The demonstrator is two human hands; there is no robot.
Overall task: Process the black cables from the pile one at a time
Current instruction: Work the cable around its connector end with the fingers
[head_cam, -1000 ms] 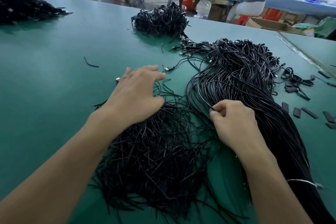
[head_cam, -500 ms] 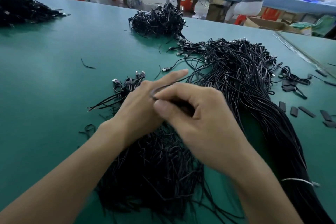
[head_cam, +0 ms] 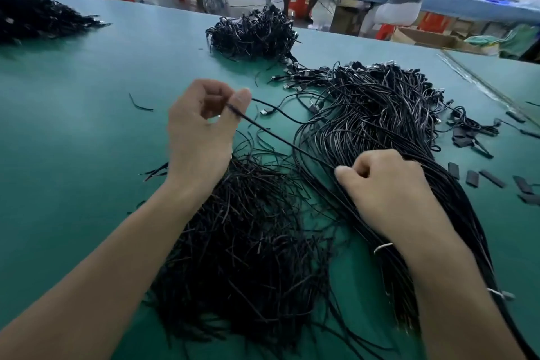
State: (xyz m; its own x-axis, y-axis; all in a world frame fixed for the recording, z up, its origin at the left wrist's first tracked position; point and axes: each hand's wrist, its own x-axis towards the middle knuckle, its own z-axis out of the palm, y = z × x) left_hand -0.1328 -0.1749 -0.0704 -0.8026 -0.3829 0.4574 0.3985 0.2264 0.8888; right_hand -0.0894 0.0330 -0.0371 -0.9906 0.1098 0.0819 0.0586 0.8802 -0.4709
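Left hand (head_cam: 201, 134) pinches one end of a black cable (head_cam: 280, 136); right hand (head_cam: 385, 187), at four o'clock from it, pinches the same cable over the pile (head_cam: 380, 114).

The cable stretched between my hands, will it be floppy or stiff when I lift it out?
Likely floppy: the cable is straight only where left hand and right hand pull it; its neighbours in the pile curl. Probably light, being thin.

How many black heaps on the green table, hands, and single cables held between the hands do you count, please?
Black heaps: 4 (far-left heap, far-middle heap, right heap, near heap)
Hands: 2 (left hand, right hand)
Single cable pinched by both hands: 1
Total: 7
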